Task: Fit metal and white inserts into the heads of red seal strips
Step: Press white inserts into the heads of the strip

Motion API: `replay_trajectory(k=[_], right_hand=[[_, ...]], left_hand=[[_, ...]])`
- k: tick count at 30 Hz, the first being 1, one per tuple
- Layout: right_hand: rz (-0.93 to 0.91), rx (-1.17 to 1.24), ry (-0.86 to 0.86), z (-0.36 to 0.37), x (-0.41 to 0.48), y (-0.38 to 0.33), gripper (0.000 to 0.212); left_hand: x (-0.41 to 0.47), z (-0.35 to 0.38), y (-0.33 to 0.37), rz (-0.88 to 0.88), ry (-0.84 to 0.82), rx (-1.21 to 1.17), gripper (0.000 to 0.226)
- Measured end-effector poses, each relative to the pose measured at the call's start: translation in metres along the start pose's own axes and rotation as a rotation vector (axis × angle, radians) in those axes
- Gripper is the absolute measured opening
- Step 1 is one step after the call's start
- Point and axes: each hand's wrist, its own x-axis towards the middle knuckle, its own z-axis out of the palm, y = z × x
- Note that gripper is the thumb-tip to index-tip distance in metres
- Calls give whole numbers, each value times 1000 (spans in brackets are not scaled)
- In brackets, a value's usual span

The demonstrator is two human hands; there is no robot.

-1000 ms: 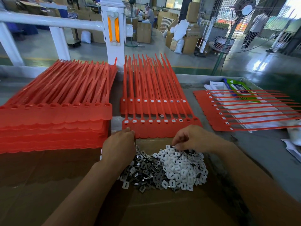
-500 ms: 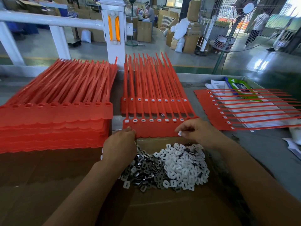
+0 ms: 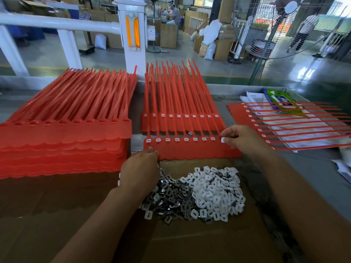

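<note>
A joined row of red seal strips (image 3: 190, 149) lies in front of me, most heads showing white inserts. My right hand (image 3: 245, 139) pinches a white insert (image 3: 223, 140) at the row's rightmost head. My left hand (image 3: 140, 171) rests knuckles up at the row's left front edge, fingers curled over the pile's left side; whether it holds anything is hidden. Below lies a mixed pile: metal inserts (image 3: 169, 194) on the left, white inserts (image 3: 214, 192) on the right.
A tall stack of empty red strips (image 3: 62, 133) sits left. A second filled row (image 3: 180, 120) lies behind the near one. A finished row (image 3: 284, 126) rests right on papers with a green packet (image 3: 281, 101). Brown cardboard (image 3: 190, 240) covers the front.
My right hand rose from the white pile with one insert and moved up to the rightmost head of the near row. My left hand stayed in place.
</note>
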Motion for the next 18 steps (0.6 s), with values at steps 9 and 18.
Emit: replay_trajectory(k=[9, 18], right_hand=[[59, 91, 36, 3, 15, 6, 11], [65, -6, 64, 8, 25, 7, 10]], left_hand=[[1, 2, -2, -4, 6, -25, 32], [0, 1, -2, -1, 5, -10, 33]])
